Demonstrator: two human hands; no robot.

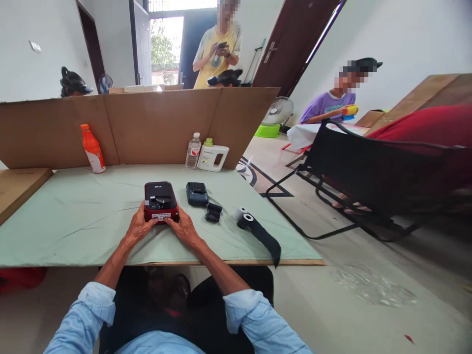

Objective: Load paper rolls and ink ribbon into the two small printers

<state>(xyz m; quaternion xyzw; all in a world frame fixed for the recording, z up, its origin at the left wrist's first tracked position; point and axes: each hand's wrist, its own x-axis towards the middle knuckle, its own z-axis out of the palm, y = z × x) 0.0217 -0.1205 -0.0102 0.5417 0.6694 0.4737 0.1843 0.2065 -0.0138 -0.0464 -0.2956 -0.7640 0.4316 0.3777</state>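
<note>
Since even pressure matters, our left hand (139, 224) has its fingers holding the left side of the red-and-black device (159, 191) at the middle of the table (92, 221); our right hand (184, 228), fingers likewise holding its right. Best we hold it level, clear of the dark box (197, 194) right of the table's middle.

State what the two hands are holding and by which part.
A black-and-red device, held between the left hand and right hand by the sides of its near end, thumbs at the near face.
</note>
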